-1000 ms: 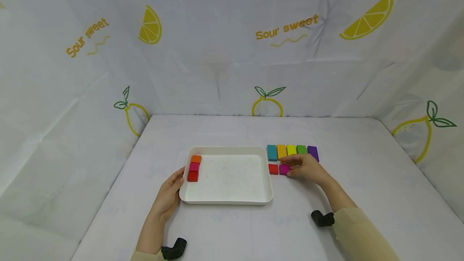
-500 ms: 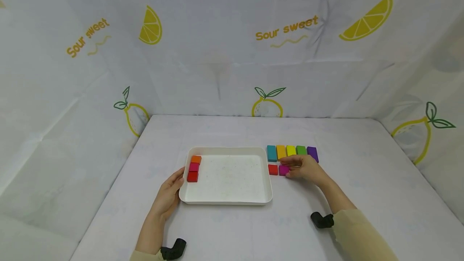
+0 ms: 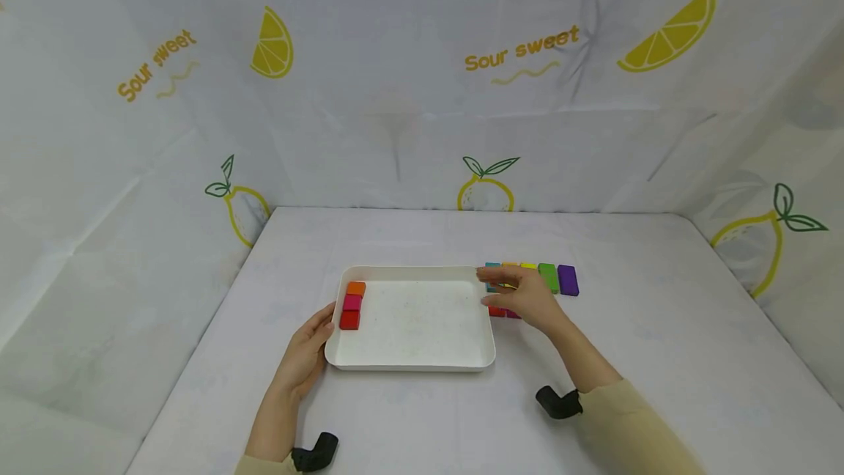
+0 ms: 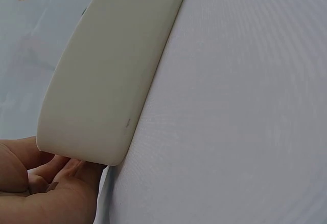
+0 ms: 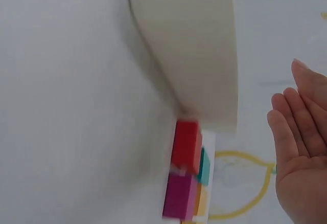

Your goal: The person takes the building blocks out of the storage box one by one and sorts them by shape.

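Note:
A white rectangular tray (image 3: 415,369) lies on the table. Inside its left end, an orange block (image 3: 356,289), a pink block (image 3: 352,303) and a red block (image 3: 349,320) form a column. My left hand (image 3: 306,350) rests against the outside of the tray's left wall, with thumb and fingers touching it in the left wrist view. At the tray's right rim is my right hand (image 3: 524,299), fingers extended and thumb apart, nothing visible in it. Beneath and behind it, partly covered, are another red block (image 5: 186,144) and a magenta block (image 5: 179,194).
A back row right of the tray holds a teal block (image 3: 491,266), a yellow-orange block, a yellow block, a green block (image 3: 549,278) and a purple block (image 3: 568,280). A white lemon-print sheet (image 3: 395,94) hangs behind the white table (image 3: 428,431).
My right hand has moved left from beside the magenta block to the tray's right rim, now covering more of the blocks. The left hand, tray and blocks stay in place.

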Demonstrator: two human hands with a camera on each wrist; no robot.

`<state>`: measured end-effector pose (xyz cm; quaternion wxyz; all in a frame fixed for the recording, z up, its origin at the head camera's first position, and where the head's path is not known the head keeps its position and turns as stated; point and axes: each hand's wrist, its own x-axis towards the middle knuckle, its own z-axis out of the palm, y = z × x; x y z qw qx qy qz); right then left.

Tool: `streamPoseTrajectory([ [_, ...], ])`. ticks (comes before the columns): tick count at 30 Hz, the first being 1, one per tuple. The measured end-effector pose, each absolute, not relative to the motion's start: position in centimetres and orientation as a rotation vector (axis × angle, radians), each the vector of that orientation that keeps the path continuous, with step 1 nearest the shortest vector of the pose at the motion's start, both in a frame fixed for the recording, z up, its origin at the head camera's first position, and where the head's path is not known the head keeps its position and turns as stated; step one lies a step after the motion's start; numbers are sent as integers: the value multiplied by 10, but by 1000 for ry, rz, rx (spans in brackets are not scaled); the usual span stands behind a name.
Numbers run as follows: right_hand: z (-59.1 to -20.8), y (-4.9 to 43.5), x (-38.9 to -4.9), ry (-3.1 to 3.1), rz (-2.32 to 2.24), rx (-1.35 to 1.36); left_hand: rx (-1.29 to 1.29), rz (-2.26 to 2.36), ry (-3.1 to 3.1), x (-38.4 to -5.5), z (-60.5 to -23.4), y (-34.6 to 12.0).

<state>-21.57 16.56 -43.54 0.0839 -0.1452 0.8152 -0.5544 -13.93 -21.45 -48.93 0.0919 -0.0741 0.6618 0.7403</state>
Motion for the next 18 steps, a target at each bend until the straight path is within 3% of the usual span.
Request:
streamPoseTrajectory([
  [18, -453, 4, -201, 2274, -1641, -602, -207, 2205, 1949, -139, -489, -214],
])
